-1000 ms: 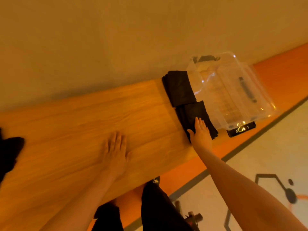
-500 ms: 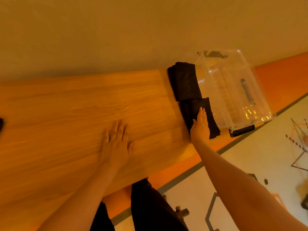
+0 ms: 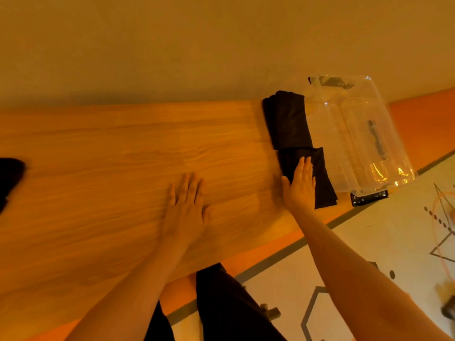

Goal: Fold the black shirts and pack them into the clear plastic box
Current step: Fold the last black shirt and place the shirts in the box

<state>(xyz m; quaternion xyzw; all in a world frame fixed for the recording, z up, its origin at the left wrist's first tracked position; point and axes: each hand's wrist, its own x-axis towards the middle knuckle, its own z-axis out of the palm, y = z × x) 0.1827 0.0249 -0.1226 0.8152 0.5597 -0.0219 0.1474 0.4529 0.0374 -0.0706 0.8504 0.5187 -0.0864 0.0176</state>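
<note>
Two folded black shirts lie end to end at the right end of the wooden table (image 3: 98, 193): the far shirt (image 3: 286, 119) and the near shirt (image 3: 320, 178). The clear plastic box (image 3: 359, 134) stands just right of them, nothing in it that I can make out. My right hand (image 3: 299, 188) rests flat on the left part of the near shirt, fingers together, not gripping. Left of it, my left hand (image 3: 184, 205) lies flat on the bare wood, fingers slightly apart, holding nothing.
More black cloth (image 3: 9, 178) shows at the table's far left edge. A small black object (image 3: 369, 197) lies at the box's near corner. A plain wall runs behind the table. Below the front edge are my dark-clothed legs (image 3: 221, 306) and a patterned floor.
The view has shifted, so the table looks more level. My right hand stays pressed on the near shirt with little movement; my left hand stays flat on the wood. The black cloth at the left shows again.
</note>
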